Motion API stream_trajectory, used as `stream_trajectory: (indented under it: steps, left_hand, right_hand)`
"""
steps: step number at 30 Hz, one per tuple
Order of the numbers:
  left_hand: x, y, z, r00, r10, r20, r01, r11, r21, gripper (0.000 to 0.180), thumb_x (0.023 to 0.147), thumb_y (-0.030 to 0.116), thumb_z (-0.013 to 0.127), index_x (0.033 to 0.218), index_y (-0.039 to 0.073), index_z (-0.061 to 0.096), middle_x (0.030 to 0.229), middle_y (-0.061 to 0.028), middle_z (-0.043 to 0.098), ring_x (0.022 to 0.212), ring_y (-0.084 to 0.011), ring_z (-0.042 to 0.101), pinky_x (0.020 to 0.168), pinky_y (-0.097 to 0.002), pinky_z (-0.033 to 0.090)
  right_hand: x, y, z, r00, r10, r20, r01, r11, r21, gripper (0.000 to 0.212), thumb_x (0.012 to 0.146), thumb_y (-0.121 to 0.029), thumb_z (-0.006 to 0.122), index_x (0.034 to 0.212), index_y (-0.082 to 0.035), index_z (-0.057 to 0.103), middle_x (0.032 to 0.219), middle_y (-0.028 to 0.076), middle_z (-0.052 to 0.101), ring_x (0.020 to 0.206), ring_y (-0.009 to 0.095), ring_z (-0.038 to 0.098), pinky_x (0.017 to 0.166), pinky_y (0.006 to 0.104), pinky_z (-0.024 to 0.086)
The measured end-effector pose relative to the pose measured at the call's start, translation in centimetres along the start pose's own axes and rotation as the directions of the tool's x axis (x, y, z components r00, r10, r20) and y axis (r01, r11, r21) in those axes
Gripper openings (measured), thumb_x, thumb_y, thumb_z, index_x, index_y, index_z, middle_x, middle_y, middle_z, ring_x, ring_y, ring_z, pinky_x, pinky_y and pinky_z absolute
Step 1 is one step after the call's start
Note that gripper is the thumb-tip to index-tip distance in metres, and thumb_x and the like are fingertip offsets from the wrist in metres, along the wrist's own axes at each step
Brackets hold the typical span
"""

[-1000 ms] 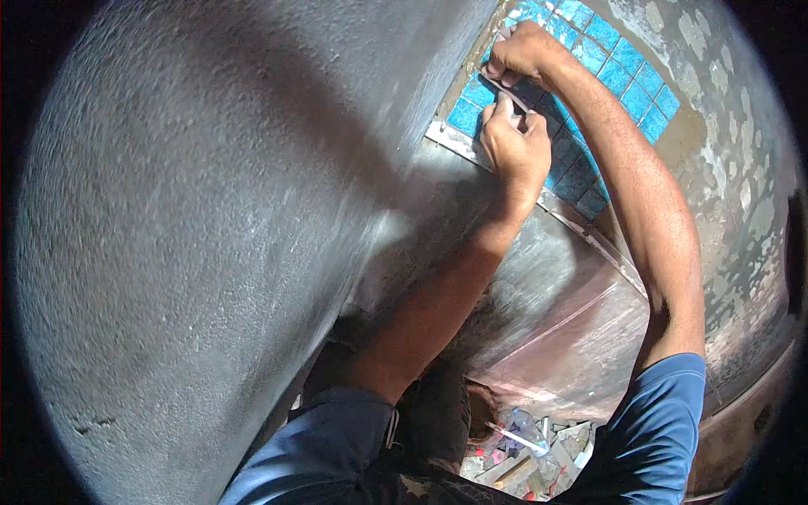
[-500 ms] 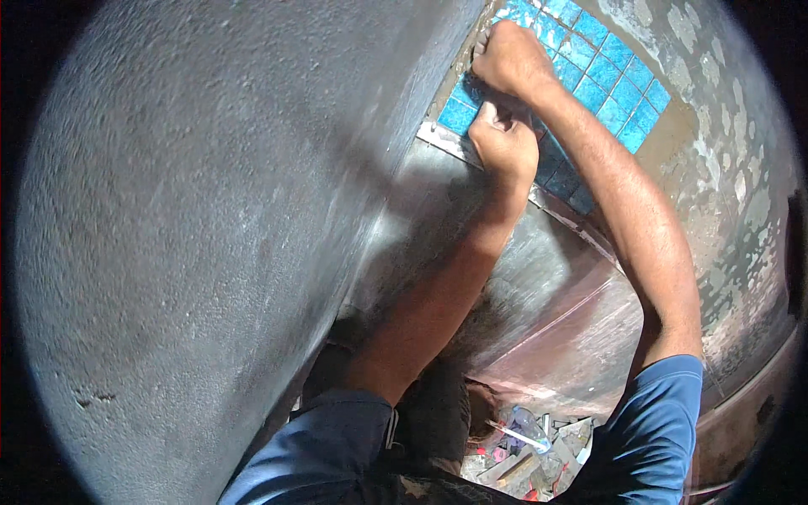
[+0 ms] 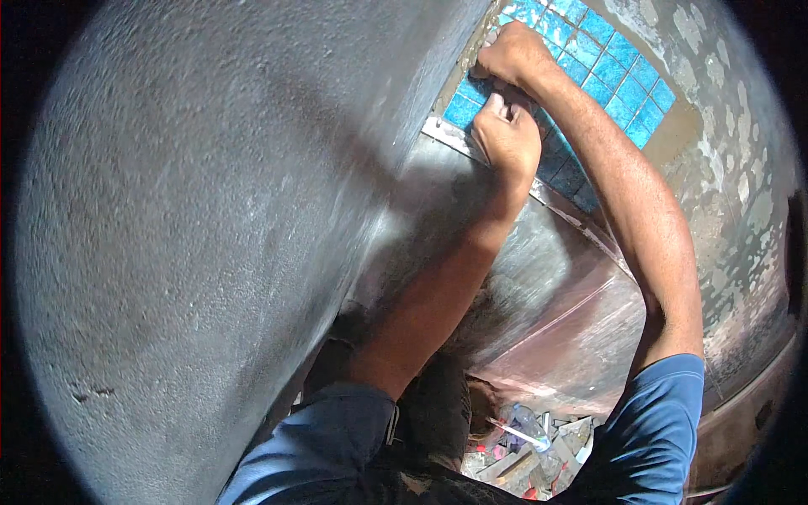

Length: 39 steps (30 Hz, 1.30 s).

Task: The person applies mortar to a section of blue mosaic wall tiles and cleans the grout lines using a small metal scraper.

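Blue square mosaic tiles (image 3: 619, 76) cover a patch of wall at the upper right, with whitish smears on some of them. My right hand (image 3: 517, 57) is curled closed against the tiles near their left edge. Just below it, my left hand (image 3: 507, 139) is also closed, thumb side up, close to the tiles' lower edge. Whatever the fingers of either hand grip is hidden from view. A pale narrow strip (image 3: 449, 135) runs along the bottom of the tiles, passing behind my left hand.
A rough grey wall (image 3: 210, 210) fills the left side and meets the tiled surface at a corner. Grey-brown mortar (image 3: 676, 139) borders the tiles on the right, beside patchy plaster (image 3: 741, 168). Below lies a heap of rubble (image 3: 522, 463) with a clear plastic bottle (image 3: 528, 421).
My left hand has shifted slightly upward, its fingers still curled. My right hand has moved a little to the right along the tiles and stays closed.
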<state>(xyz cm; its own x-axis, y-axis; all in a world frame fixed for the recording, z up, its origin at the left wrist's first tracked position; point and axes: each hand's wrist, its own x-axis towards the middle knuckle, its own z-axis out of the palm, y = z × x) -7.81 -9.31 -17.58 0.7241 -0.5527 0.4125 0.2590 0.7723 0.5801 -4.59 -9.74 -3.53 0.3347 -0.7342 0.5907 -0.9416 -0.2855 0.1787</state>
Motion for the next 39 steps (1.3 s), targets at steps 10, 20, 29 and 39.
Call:
stream_trajectory:
  steps: [10, 20, 29, 39]
  left_hand:
    - [-0.2, 0.9, -0.7, 0.978, -0.078, 0.194, 0.158, 0.883, -0.441, 0.017, 0.095, -0.007, 0.058, 0.108, -0.010, 0.068, 0.086, -0.0114, 0.072, 0.065, -0.0145, 0.068, 0.056, -0.0291, 0.061]
    - [-1.9, 0.5, -6.0, 0.915, -0.152, 0.373, 0.259, 0.932, -0.256, 0.023, 0.092, 0.002, 0.064, 0.110, -0.011, 0.070, 0.093, -0.0099, 0.073, 0.074, -0.0157, 0.071, 0.066, -0.0286, 0.060]
    - [-1.3, 2.3, -9.5, 0.773, -0.176, 0.609, 0.164, 0.983, 0.077, 0.016, 0.096, 0.009, 0.076, 0.080, 0.005, 0.075, 0.080, 0.0015, 0.073, 0.072, -0.0045, 0.060, 0.066, -0.0246, 0.044]
    - [4.8, 3.2, -7.1, 0.707, 0.569, 0.421, -0.705, 0.517, 0.485, 0.025, 0.092, 0.008, 0.081, 0.114, -0.002, 0.080, 0.098, -0.0168, 0.082, 0.090, -0.0224, 0.078, 0.083, -0.0374, 0.061]
  right_hand:
    - [-4.6, 5.2, -0.9, 0.992, -0.096, -0.084, 0.115, 0.956, 0.268, 0.031, 0.087, -0.032, 0.075, 0.091, -0.001, 0.079, 0.073, 0.012, 0.076, 0.073, 0.024, 0.075, 0.074, 0.0396, 0.060]
    - [-14.1, 8.8, 1.3, 0.966, -0.252, -0.057, 0.248, 0.838, 0.486, 0.038, 0.092, -0.025, 0.076, 0.121, 0.000, 0.075, 0.112, 0.016, 0.078, 0.102, 0.026, 0.075, 0.094, 0.0395, 0.057]
    - [-18.9, 9.3, 5.5, 0.852, -0.317, -0.416, 0.461, 0.831, 0.311, 0.027, 0.088, -0.012, 0.077, 0.110, -0.001, 0.066, 0.098, 0.028, 0.070, 0.095, 0.051, 0.067, 0.081, 0.0540, 0.055]
    - [-24.6, 9.2, 11.6, 0.822, 0.303, -0.482, 0.135, 0.719, 0.681, 0.014, 0.095, -0.009, 0.072, 0.095, -0.002, 0.060, 0.078, 0.023, 0.064, 0.072, 0.045, 0.066, 0.063, 0.0441, 0.051]
